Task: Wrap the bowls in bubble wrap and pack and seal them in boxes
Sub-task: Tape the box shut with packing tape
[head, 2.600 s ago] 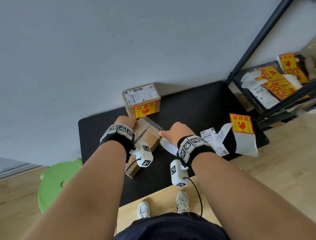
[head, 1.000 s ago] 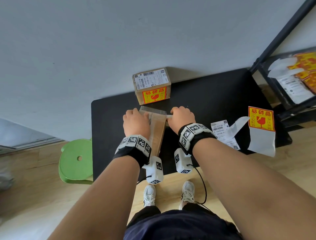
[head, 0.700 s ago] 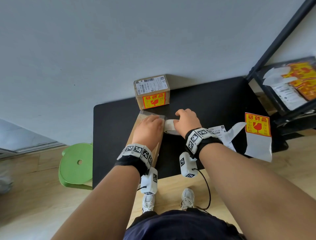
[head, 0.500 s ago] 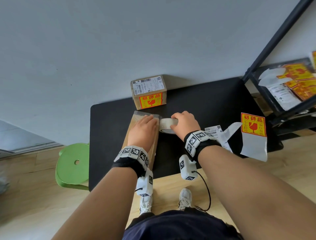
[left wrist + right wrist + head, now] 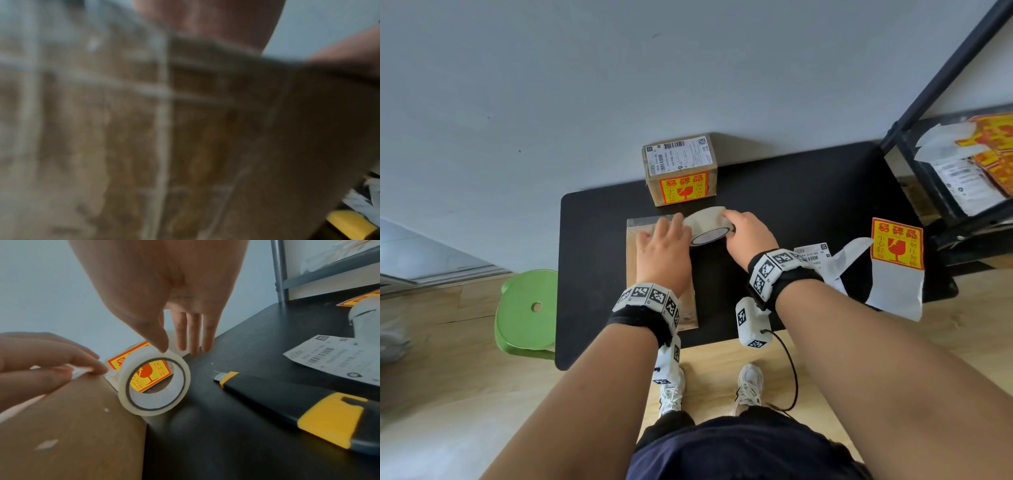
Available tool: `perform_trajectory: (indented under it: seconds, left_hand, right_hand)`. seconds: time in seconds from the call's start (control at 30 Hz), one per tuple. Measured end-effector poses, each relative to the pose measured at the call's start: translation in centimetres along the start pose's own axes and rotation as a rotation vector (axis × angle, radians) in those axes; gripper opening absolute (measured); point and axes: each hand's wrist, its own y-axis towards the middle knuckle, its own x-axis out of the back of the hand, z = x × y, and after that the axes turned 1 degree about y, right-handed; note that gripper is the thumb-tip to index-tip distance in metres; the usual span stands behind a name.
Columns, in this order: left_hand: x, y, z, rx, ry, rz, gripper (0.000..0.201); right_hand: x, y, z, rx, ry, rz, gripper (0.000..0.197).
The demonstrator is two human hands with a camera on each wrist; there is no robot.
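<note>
Our left hand (image 5: 664,253) lies flat, fingers straight, on the far end of the brown cardboard box (image 5: 654,308), pinning the loose end of clear tape against its top edge. Our right hand (image 5: 748,233) grasps the roll of clear tape (image 5: 153,382), thumb on the near rim and fingers over the far side, with the roll on edge just beside the box's right wall.

We judge this to be the sealing step: tape is being laid across the end of this box, and the strip is not yet cut. No bowl or bubble wrap shows anywhere, so we take it the bowl is already inside (we cannot check that from here). The left wrist view is only blurred cardboard and tape lines.

Next we will likely need to draw the roll down the side wall while the left hand keeps the end pressed, then cut the strip. The yellow and black utility knife (image 5: 292,408) lies on the black table (image 5: 808,192) near our right hand, blade tip pointing toward the roll.

Beyond, a finished box (image 5: 679,169) with a shipping label and a yellow fragile sticker stands against the wall. Loose labels (image 5: 893,260) lie at the table's right edge.
</note>
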Motion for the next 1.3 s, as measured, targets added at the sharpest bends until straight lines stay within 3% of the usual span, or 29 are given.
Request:
perform_trajectory:
  seconds: [0.1, 0.33, 0.63, 0.9, 1.07, 1.3]
  left_hand:
    - [-0.7, 0.1, -0.9, 0.017, -0.022, -0.009, 0.041]
    - [-1.7, 0.4, -1.1, -0.008, -0.045, -0.075, 0.036]
    - [-1.8, 0.6, -1.4, 0.019, -0.037, -0.077, 0.034]
    - [-1.2, 0.1, -1.1, 0.059, -0.156, -0.079, 0.038]
    - [-0.9, -0.3, 0.0, 0.105, -0.281, -0.078, 0.04]
    - [-0.8, -1.3, 0.7, 0.106, -0.281, -0.128, 0.035]
  right_hand:
    - [0.0, -0.4, -1.8, -0.098, -0.014, -0.033, 0.043]
    - [-2.0, -1.4, -5.6, -0.304, -0.174, 0.107, 0.044]
    - [-2.5, -1.1, -5.7, -0.276, -0.242, 0.092, 0.044]
    - [0.4, -0.4, -3.0, -0.33, 0.061, 0.009, 0.041]
    - [2.3, -0.2, 0.1, -0.168, 0.145, -0.015, 0.029]
    - [0.3, -0.7, 3.5, -0.071, 0.199, 0.214, 0.041]
